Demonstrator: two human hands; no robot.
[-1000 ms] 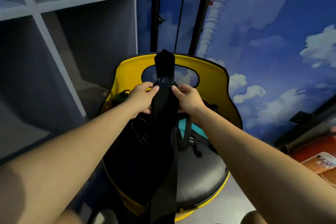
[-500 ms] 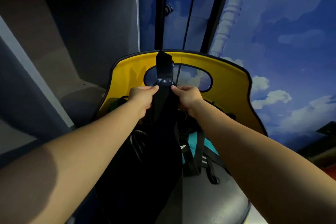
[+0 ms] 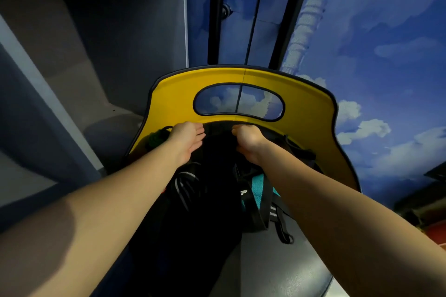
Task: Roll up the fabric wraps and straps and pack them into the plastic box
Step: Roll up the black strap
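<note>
Head camera: my left hand (image 3: 187, 138) and right hand (image 3: 248, 138) both curl onto the top edge of one black wrap (image 3: 218, 152), pinching it between them just below the yellow chair back (image 3: 306, 113). One teal strap (image 3: 257, 187) lies beside it on the seat.

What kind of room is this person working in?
Probably a playroom, studio or themed indoor space, though that is a guess. A wall mural of blue sky and clouds fills the right, grey cubby shelves stand on the left, and a bright yellow chair back with a padded seat holds the straps.
</note>
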